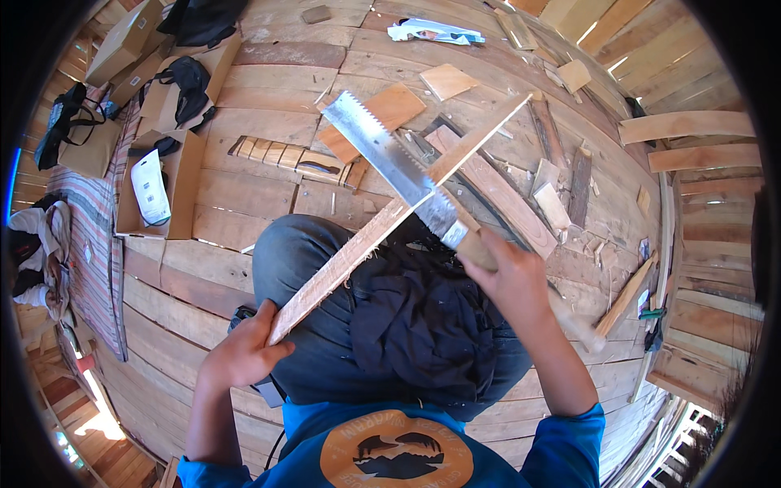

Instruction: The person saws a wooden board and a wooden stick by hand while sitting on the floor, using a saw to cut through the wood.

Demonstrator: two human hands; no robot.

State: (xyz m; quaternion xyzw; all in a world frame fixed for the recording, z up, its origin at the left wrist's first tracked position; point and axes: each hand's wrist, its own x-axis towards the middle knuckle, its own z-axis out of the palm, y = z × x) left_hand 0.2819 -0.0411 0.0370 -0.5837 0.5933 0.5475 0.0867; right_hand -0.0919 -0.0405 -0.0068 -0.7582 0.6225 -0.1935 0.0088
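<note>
A long, thin wooden strip (pixel 335 264) slants from lower left to upper right across my lap. My left hand (pixel 246 346) is closed around its near end, with the thumb along its side. My right hand (pixel 511 268) grips the wooden handle of a handsaw (pixel 389 161). The saw's wide steel blade points up and to the left and crosses the strip near its middle, where a pale line shows on the wood. Whether the teeth sit in a cut I cannot tell. Dark cloth (pixel 427 329) lies bunched on my lap under the saw handle.
Flat board pieces (pixel 382 114) and a long plank (pixel 496 191) lie ahead on the plank floor, with offcuts (pixel 553 203) and shavings at the right. A slatted wooden piece (pixel 293 159) rests ahead left. An open cardboard box (pixel 181 203) and striped mat (pixel 98 268) are at the left.
</note>
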